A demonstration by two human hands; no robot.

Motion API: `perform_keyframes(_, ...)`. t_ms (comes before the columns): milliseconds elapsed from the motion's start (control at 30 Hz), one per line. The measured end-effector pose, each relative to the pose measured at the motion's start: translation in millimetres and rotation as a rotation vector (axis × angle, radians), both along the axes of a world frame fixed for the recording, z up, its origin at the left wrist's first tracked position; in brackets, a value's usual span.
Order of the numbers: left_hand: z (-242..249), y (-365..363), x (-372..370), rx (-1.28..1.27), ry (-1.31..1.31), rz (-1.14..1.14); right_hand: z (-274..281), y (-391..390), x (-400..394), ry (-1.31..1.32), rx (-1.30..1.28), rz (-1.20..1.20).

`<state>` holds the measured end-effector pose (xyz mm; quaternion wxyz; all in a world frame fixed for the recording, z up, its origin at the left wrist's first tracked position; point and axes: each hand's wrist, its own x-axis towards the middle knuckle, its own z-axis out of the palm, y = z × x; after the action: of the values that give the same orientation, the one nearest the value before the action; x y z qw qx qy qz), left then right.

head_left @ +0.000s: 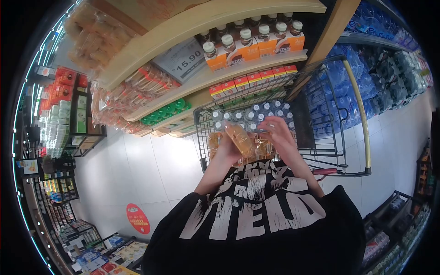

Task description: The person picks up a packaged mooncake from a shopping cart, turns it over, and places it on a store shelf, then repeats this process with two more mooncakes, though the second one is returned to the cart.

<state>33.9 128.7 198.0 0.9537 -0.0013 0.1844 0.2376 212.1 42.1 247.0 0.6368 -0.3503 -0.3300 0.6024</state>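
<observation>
My left hand (227,150) is closed around a tan bread package (239,138) in clear wrap, held tilted above the shopping cart (198,130). To its right, my right hand (279,134) hovers over the cart with its fingers apart and slightly bent, and I see nothing in it. White-capped clear bottles (251,116) stand in rows in the cart, just beyond both hands. More tan wrapped packages (263,147) lie in the cart nearer my body, partly hidden by my hands and shirt.
A wooden shelf (256,9) with orange-boxed bottles (233,54), bagged snacks (123,101) and a price sign (181,57) rises ahead. Blue-wrapped bottle packs (362,78) are stacked at right. The cart's yellowish upright bar (359,101) is on its right side. A red floor sticker (138,218) lies at left.
</observation>
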Motion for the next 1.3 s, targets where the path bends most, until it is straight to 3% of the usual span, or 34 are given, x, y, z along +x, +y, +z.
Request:
perform_keyframes(67, 2.7, 0.0, -0.2, -0.062, -0.088, -0.013, 0.4, -2.8, 0.5, -0.044, 0.001, 0.041)
perform_keyframes(133, 33.1, -5.2, 8.7, 0.002, 0.352, 0.017, 6.2, -3.7, -1.4, -0.055, -0.032, 0.067)
perform_keyframes(167, 34.5, -4.3, 6.4, 0.069, 0.397, -0.021, 0.0, -2.6, -1.7, -0.117, -0.015, 0.045)
perform_keyframes(533, 42.9, -2.1, 1.2, 0.197, 0.364, 0.029, -11.5, -0.1, 1.0, -0.107, -0.082, 0.017)
perform_keyframes(633, 56.1, -6.2, 3.7, 0.151, 0.486, 0.087, -11.6, 0.4, 0.8, -0.231, -0.139, 0.001)
perform_keyframes(933, 64.1, -13.8, 1.1, 0.405, 0.518, 0.131, -23.0, 2.4, -0.3, -0.294, -0.197, -0.069)
perform_keyframes(1033, 74.0, -18.3, 2.9, 0.537, 0.419, 0.072, -29.0, 3.9, -1.7, -0.174, -0.347, -0.159)
perform_keyframes(1100, 84.1, -21.6, 5.4, 0.524, 0.221, -0.051, -22.4, 0.6, -3.4, 0.323, -0.467, -0.074)
perform_keyframes(1133, 80.9, -22.5, 4.2, 0.521, 0.222, -0.054, -25.4, -0.4, -2.9, 0.325, -0.471, -0.077)
perform_keyframes(1200, 71.8, -22.7, 1.0, 0.558, 0.161, -0.067, -27.5, -0.1, -0.6, 0.929, -0.289, 0.201)
perform_keyframes(1267, 71.1, -21.0, -0.5, 0.526, 0.197, -0.057, -24.9, -2.7, -1.2, 0.920, -0.410, 0.243)
perform_keyframes(1300, 70.1, -20.4, -1.5, 0.505, 0.238, -0.035, -31.6, -0.8, -2.7, 1.085, -0.351, 0.380)
